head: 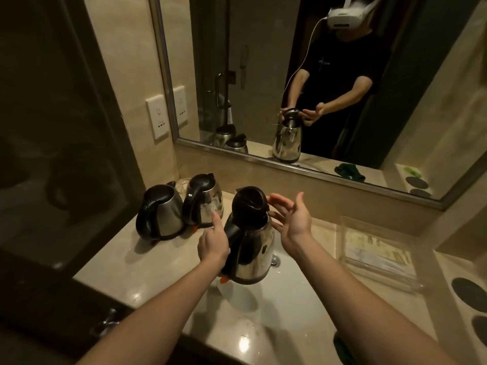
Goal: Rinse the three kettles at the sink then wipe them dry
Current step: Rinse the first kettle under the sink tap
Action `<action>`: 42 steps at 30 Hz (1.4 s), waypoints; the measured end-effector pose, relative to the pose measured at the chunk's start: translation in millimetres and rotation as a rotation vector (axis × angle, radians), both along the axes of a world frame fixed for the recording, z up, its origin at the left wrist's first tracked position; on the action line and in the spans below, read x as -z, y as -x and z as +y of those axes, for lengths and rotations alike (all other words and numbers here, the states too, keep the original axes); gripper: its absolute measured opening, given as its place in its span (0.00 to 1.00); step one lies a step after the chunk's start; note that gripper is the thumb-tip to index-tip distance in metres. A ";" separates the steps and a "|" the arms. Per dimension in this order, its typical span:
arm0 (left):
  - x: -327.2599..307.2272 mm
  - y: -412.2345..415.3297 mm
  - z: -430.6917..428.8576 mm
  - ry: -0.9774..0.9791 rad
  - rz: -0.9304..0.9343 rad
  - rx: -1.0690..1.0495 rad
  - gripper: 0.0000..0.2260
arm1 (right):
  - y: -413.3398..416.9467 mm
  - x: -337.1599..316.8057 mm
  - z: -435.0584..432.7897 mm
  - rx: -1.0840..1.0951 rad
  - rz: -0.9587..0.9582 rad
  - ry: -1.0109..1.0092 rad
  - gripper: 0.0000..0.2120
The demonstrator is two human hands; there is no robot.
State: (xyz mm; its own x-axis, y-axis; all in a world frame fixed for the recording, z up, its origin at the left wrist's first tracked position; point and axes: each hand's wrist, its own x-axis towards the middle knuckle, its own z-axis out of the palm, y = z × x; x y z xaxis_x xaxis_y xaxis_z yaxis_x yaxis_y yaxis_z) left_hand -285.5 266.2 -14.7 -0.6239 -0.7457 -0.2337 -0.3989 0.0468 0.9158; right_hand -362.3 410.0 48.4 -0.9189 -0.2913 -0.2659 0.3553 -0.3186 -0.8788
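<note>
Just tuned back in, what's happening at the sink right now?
A person grips one kettle by its handle in the left hand, holding it above the sink basin. The right hand is open, fingers beside the black lid, which looks tipped up. A second kettle and a third kettle stand side by side on the counter, untouched.

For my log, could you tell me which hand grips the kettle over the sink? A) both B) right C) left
C: the left hand grips the kettle by its black handle, while the right hand is open by the lid.
</note>
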 end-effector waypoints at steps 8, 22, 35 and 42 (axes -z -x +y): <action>24.9 26.5 -10.2 -0.065 -0.027 0.070 0.33 | 29.7 6.8 -14.3 -0.105 -0.027 0.063 0.35; 86.6 53.2 -23.4 -0.137 -0.263 0.015 0.35 | 94.2 69.9 -26.8 -0.082 -0.092 -0.494 0.30; 113.4 85.1 -34.6 -0.225 -0.287 -0.056 0.34 | 150.9 109.5 -51.0 -0.310 -0.069 -0.736 0.29; 121.2 101.6 -37.9 -0.271 -0.260 -0.114 0.29 | 186.9 125.8 -67.7 -0.347 -0.078 -0.707 0.29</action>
